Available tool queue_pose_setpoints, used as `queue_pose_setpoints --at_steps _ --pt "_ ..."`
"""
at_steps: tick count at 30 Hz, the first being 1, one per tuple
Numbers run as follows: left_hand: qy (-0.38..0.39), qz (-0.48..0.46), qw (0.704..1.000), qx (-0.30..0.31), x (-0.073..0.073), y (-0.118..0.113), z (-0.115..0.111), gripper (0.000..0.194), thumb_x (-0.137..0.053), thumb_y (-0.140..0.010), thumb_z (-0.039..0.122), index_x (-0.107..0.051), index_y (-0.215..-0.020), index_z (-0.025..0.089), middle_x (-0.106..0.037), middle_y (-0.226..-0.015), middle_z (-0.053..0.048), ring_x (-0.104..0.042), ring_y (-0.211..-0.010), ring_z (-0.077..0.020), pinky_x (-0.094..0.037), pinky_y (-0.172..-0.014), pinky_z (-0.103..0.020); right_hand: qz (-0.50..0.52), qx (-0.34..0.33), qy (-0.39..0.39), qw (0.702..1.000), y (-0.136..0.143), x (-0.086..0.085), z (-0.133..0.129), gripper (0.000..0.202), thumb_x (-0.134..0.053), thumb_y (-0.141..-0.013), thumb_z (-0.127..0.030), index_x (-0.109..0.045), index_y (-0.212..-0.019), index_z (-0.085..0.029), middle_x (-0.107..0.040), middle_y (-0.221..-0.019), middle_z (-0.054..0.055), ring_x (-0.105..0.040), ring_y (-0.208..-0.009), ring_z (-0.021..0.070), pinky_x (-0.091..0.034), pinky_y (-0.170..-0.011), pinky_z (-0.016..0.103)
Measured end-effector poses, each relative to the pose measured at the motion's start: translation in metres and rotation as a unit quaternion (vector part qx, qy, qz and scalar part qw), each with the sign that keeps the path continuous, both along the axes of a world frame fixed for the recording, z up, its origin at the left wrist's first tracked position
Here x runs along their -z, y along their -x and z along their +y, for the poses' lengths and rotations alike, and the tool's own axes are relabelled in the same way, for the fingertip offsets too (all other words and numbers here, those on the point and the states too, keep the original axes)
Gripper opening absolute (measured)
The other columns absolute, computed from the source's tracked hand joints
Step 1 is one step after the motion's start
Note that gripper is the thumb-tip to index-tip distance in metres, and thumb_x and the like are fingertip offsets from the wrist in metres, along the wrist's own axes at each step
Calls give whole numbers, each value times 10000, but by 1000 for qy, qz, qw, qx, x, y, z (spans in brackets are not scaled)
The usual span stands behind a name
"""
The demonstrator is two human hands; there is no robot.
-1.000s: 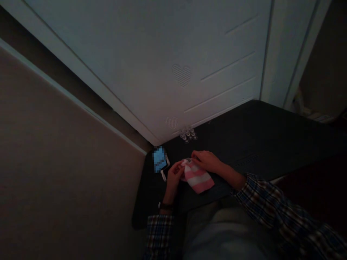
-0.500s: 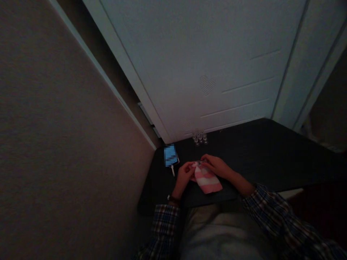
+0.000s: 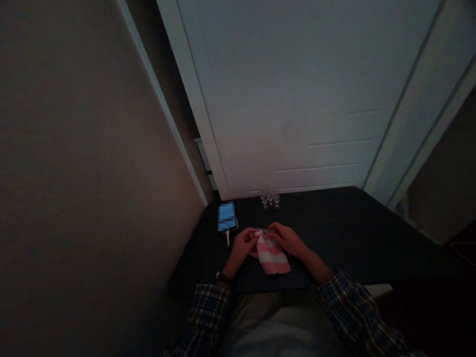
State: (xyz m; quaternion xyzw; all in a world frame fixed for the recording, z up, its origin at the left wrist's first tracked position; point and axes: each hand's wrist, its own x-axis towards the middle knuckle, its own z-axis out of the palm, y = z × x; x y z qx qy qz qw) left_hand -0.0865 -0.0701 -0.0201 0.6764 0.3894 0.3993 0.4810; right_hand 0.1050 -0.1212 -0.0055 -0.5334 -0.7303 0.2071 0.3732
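A pink and white striped cloth (image 3: 273, 258) hangs from my fingers above the dark table, its lower end fanning out toward me. My left hand (image 3: 243, 243) is closed on the cloth's upper left edge, thumb and fingers pinched together. Opposite it, my right hand (image 3: 286, 239) has its fingertips closed at the cloth's top. Between both sets of fingertips a small, shiny, glassy thing (image 3: 265, 231) shows against the cloth. Its shape is partly hidden by the fingers and fabric, and the dim light blurs it.
Several small clear stemmed glasses (image 3: 270, 199) stand together at the back of the dark table (image 3: 334, 228). A phone (image 3: 226, 216) with a blue pixelated screen lies left of my hands, a white cable plug (image 3: 228, 238) beside it. A white panel (image 3: 297, 89) rises behind; a wall flanks the left.
The view has tilted and shifted, so the table appears more level. My hands keep the cloth and the small glassy thing in much the same hold.
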Motion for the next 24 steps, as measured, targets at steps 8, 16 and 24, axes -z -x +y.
queue_pose_setpoints --at_steps 8,16,24 --pt "-22 -13 1000 -12 1 0 2 305 -643 -677 326 -633 -912 133 -622 -732 -28 -563 -638 -137 -431 -549 -217 -5 -4 5 1000 0 0 -1 304 -494 -827 -438 -545 -1016 -205 -596 -732 -2 -536 -618 121 -364 -563 218" --pt "-28 -2 1000 -6 3 1 2 324 -628 -688 318 -632 -956 136 -614 -709 -23 -551 -632 -135 -424 -540 -217 -15 2 -13 1000 0 0 -2 275 -489 -831 -424 -563 -971 -200 -592 -694 -8 -529 -596 117 -356 -555 215" --pt "-15 -13 1000 -12 2 -1 0 323 -625 -695 321 -628 -969 149 -574 -658 4 -526 -599 -124 -410 -524 -208 -10 5 -12 1000 -1 -2 -2 292 -495 -824 -433 -557 -981 -195 -597 -698 -2 -533 -591 119 -351 -546 214"
